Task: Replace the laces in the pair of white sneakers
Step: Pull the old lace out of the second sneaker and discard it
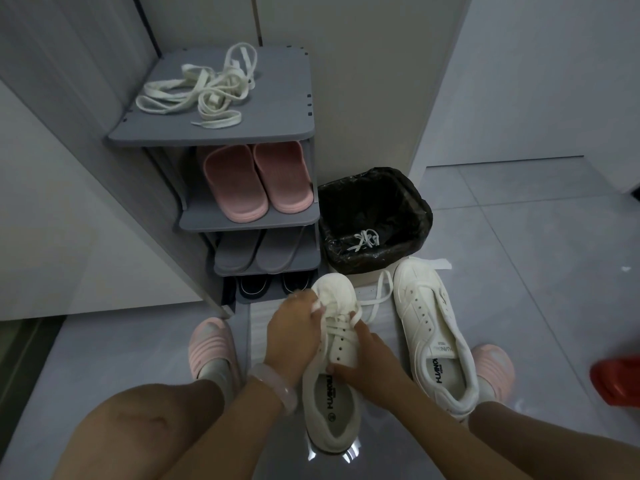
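Head view: near sneaker [330,389] on floor in front of grey shoe rack [242,129]. Left hand [294,332] pinches its lace [341,322] near the toe; right hand [369,358] closed on the sneaker's side. Second sneaker [433,337] unlaced, right of it, below bin [374,220]. Spare laces [204,88] atop rack.

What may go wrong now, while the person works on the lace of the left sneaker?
1. The lace tail trails toward the unlaced sneaker; it may snag or pull unevenly.
2. The left hand hides the lower eyelets, so one could be skipped.
3. The loose laces on the rack top look tangled, which may slow the next step.
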